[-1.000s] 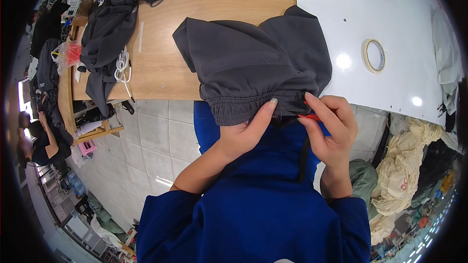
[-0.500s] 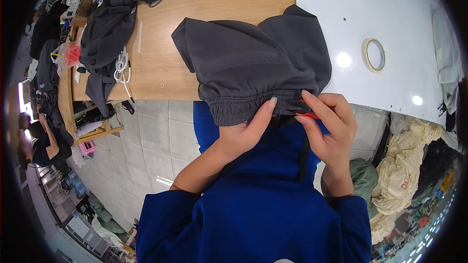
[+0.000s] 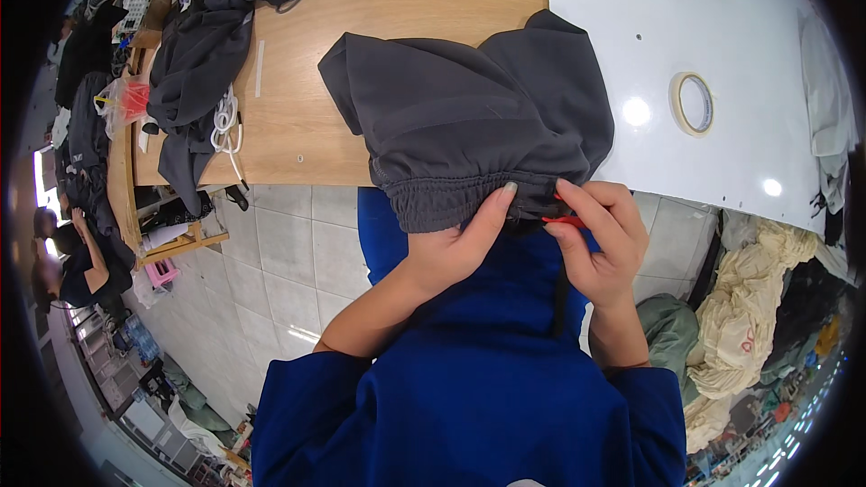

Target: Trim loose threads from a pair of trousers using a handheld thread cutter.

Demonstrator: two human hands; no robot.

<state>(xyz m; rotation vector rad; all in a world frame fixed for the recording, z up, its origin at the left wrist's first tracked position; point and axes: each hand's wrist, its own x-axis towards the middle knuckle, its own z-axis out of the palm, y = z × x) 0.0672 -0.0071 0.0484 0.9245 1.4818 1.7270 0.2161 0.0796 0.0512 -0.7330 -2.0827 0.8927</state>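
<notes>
A dark grey garment with an elastic waistband lies bunched at the near edge of the table, its waistband hanging over the edge toward me. My left hand grips the waistband from below, thumb up against the gathered edge. My right hand pinches a small red tool at the waistband, just right of the left thumb. A black cord hangs down from the waistband between my hands over my blue top.
The table is part wood, part white. A roll of tape lies on the white part. More dark garments and a white cord lie at the left. Piled fabric sits on the floor at right. A person is at far left.
Nearly nothing has moved; my right fingers have shifted slightly on the red tool at the waistband.
</notes>
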